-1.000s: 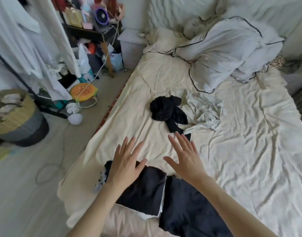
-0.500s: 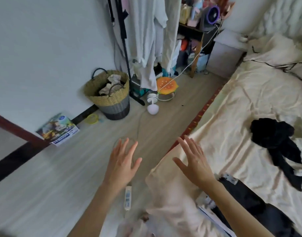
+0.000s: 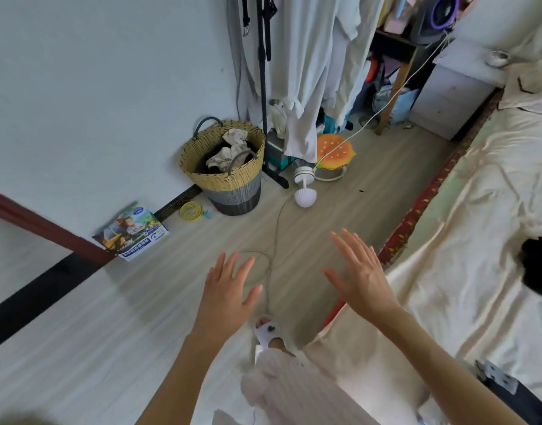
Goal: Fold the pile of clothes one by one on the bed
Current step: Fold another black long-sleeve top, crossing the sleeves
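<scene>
Both bare forearms reach forward from the bottom of the view, the left one rising from lower left and the right one from lower right. The left hand [image 3: 229,297] is held flat with its back to the camera, fingers straight and slightly spread, thumb out to the right, holding nothing. The right hand [image 3: 363,276] is likewise flat and empty, fingers extended and angled up to the left, thumb out toward the left hand, the two hands apart.
</scene>
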